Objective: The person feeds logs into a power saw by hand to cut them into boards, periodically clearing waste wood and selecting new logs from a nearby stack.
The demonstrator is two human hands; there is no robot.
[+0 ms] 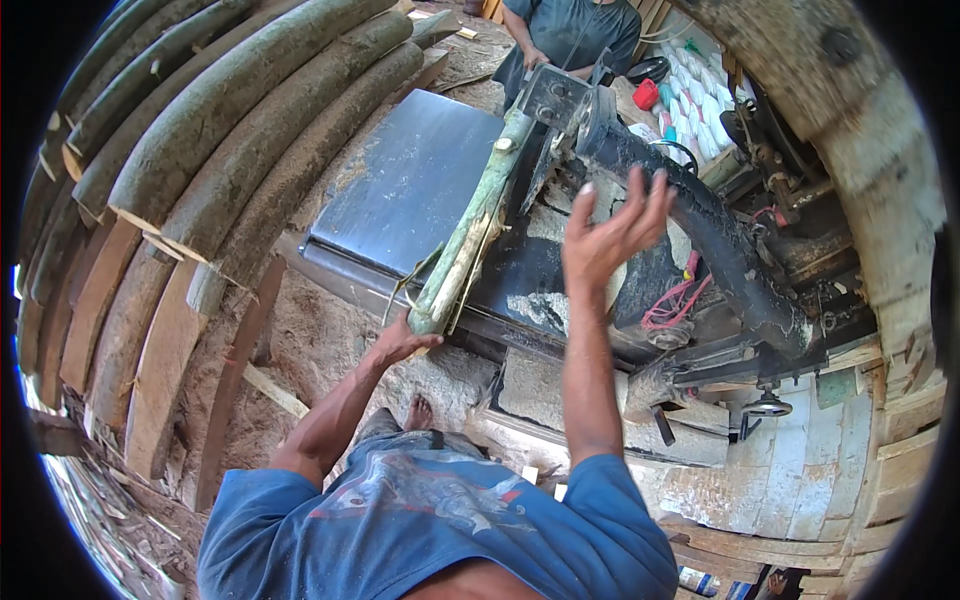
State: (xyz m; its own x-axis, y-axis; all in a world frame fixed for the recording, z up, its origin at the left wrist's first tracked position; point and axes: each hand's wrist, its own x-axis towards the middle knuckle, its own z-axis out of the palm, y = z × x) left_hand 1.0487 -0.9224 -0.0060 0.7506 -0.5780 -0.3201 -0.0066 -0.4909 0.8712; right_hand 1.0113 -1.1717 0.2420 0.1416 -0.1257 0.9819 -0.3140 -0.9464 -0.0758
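A pale green, split-barked log (466,237) lies lengthwise on the steel machine table (390,180), its far end beside the saw's upper guide block (555,97). My left hand (405,335) grips the log's near end, where loose strips of bark hang. My right hand (615,225) is raised to the right of the log, fingers open and spread, over the dark machine frame (700,230), holding nothing. Where the blade meets the wood is too hidden to make out.
Stacked logs and rough boards (220,150) crowd the left. A co-worker (560,35) stands beyond the machine. Bundled sacks (700,100) and a red container (645,95) sit behind it. A pink cord (672,305) and a handwheel (767,405) are at the right.
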